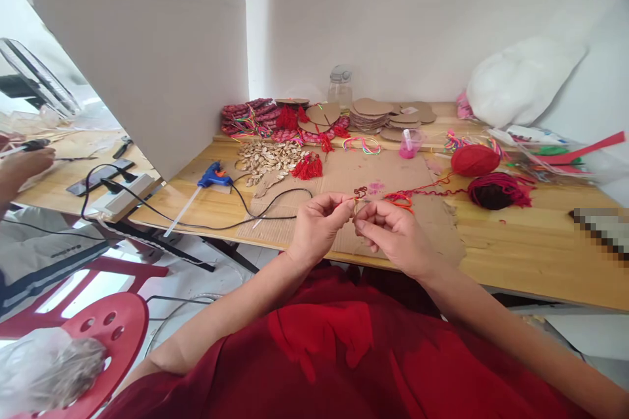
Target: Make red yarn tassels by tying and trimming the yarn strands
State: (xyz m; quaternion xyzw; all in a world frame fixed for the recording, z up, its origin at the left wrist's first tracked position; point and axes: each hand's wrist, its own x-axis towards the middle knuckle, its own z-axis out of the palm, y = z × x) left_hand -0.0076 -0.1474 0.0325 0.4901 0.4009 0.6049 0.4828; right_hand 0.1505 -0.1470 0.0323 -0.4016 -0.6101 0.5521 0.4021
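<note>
Two yarn balls (475, 160), one power strip (124, 198)

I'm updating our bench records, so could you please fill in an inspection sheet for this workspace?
Surface: wooden table, partly covered by a cardboard sheet with pink stains.
Work things: brown cord; red yarn ball and dark yarn ball to its right.
Clutter: loose shells, a red tassel; cardboard discs and a bottle behind.
Hands: left hand pinches the cord; right hand is close beside it, grip too small to tell.
Cables: black cable loops across the table near the glue gun; power strip at left.
Surroundings: partition, red stool and another person's hand at left; white bag at right.
</note>
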